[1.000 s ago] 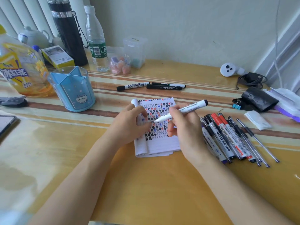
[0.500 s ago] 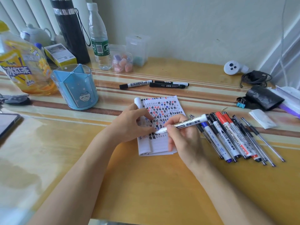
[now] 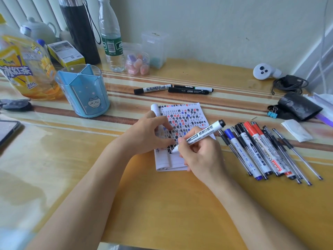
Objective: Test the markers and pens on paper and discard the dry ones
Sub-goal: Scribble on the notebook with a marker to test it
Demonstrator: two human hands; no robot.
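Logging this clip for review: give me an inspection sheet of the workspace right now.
Surface: glossy yellow desk, brown stripes.
Job's things: notepad covered in test marks; white marker tip on it; row of pens at right; three markers behind.
Clutter: blue pen holder, bottles, black pouch.
Grippers: left hand rests on notepad; right hand grips white marker.
Cables: black coil far right.
Surroundings: pale wall, blinds.
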